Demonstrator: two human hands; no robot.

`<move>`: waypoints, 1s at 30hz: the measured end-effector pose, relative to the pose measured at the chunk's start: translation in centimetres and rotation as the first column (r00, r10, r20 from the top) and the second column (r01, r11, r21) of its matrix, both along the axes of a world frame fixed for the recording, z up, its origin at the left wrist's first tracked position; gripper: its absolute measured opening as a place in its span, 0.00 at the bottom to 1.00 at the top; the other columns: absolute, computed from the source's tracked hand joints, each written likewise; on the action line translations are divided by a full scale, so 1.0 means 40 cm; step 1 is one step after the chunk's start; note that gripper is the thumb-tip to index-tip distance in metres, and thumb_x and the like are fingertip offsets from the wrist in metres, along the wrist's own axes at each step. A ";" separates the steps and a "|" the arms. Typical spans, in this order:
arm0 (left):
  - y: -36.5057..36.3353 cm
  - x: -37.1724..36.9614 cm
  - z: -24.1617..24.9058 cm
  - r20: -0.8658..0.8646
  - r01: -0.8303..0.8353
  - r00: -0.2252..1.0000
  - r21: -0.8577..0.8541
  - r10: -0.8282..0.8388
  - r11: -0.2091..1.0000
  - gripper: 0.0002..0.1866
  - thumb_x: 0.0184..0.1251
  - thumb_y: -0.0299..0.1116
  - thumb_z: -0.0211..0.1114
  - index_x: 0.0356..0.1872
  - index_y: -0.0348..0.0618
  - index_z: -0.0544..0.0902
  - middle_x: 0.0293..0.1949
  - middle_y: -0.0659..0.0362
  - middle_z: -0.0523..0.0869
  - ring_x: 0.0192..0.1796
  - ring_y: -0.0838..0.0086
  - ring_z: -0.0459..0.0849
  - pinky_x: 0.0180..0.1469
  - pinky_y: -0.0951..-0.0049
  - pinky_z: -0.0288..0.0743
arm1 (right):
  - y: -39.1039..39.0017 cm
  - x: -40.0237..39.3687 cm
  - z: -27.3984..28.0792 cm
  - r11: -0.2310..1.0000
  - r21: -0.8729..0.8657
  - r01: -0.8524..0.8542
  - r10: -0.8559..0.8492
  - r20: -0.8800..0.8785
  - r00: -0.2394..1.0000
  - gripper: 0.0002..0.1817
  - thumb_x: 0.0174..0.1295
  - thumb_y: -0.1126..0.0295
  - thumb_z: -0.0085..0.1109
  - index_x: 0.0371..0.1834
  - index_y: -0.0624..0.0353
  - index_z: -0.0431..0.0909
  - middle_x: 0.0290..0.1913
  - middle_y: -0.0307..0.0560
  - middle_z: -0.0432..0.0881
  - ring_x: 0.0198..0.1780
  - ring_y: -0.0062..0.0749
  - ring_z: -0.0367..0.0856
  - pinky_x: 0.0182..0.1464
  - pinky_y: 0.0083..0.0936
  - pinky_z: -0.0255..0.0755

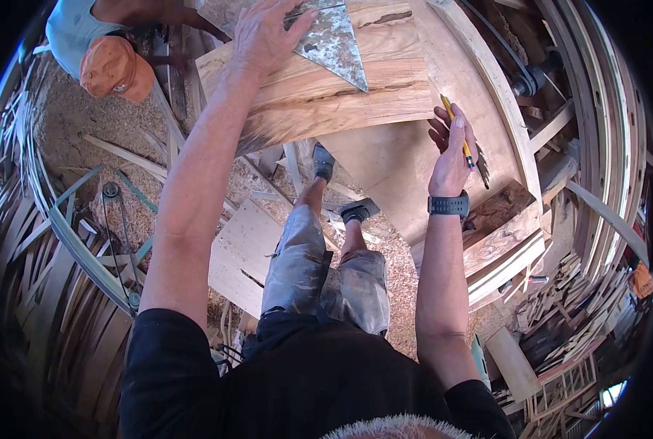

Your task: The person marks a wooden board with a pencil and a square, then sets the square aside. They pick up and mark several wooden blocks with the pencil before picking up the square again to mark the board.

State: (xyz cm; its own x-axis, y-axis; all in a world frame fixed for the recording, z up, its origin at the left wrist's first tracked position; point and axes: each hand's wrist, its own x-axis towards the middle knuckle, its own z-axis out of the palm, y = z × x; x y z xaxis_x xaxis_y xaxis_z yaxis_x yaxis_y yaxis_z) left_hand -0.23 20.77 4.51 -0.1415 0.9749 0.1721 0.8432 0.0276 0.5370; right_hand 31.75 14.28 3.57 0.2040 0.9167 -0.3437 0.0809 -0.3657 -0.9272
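My left hand point(262, 35) lies flat with its fingers apart at the top of the view. Its thumb rests on a worn, triangular metal plate point(337, 50), whose point aims toward me. Beneath the plate is a wooden board point(385, 73) with strong brown grain and a dark crack near its far edge. Just off the board's right corner, my right hand point(454, 146) grips a yellow pencil point(447, 107) between thumb and fingers. The pencil's blue end shows below the hand. A black watch point(448, 205) is on that wrist.
A plywood surface point(385, 168) with a raised curved rim point(498, 80) supports the board. At upper left, a person in an orange cap point(114, 67) bends near the board. Wood offcuts point(503, 208) lie at right. Sawdust and strips cover the floor; a green-framed machine point(85, 238) stands left.
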 end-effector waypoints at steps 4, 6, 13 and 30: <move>0.002 -0.002 -0.010 0.008 -0.005 1.000 0.013 0.005 1.000 0.18 0.66 0.44 0.69 0.52 0.46 0.88 0.43 0.50 0.90 0.51 0.51 0.86 0.57 0.54 0.76 | -0.003 0.006 -0.004 1.000 -0.005 -0.003 0.003 0.000 1.000 0.29 0.82 0.50 0.48 0.71 0.64 0.75 0.57 0.53 0.87 0.53 0.34 0.88 0.57 0.29 0.79; 0.004 -0.007 -0.016 0.008 0.000 1.000 0.012 0.000 1.000 0.18 0.65 0.44 0.70 0.51 0.45 0.88 0.42 0.50 0.90 0.50 0.51 0.86 0.57 0.54 0.76 | -0.004 0.009 -0.006 1.000 -0.010 -0.006 0.006 0.002 1.000 0.31 0.81 0.48 0.48 0.71 0.65 0.74 0.57 0.53 0.87 0.54 0.34 0.87 0.56 0.28 0.80; 0.003 -0.004 -0.041 0.002 -0.045 0.999 0.071 0.045 0.996 0.19 0.64 0.45 0.71 0.49 0.44 0.87 0.41 0.49 0.89 0.48 0.52 0.86 0.54 0.57 0.77 | -0.008 0.014 -0.004 1.000 -0.007 0.022 -0.022 -0.010 1.000 0.27 0.82 0.53 0.47 0.70 0.64 0.77 0.56 0.53 0.87 0.53 0.36 0.88 0.56 0.30 0.79; 0.003 0.003 -0.022 -0.009 -0.032 0.999 0.086 0.033 0.996 0.19 0.64 0.45 0.71 0.49 0.42 0.88 0.43 0.47 0.89 0.51 0.50 0.84 0.58 0.54 0.75 | 0.021 0.014 0.011 0.999 0.037 0.034 -0.034 0.013 0.999 0.30 0.82 0.51 0.48 0.71 0.67 0.73 0.57 0.54 0.87 0.55 0.40 0.89 0.57 0.32 0.79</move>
State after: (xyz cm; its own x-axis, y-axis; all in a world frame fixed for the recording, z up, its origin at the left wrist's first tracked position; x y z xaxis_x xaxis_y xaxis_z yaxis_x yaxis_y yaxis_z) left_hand -0.12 20.90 3.61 -0.1701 0.9514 0.2568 0.8484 0.0088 0.5293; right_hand 32.33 15.14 4.03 0.2397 0.9212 -0.3066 0.0820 -0.3339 -0.9391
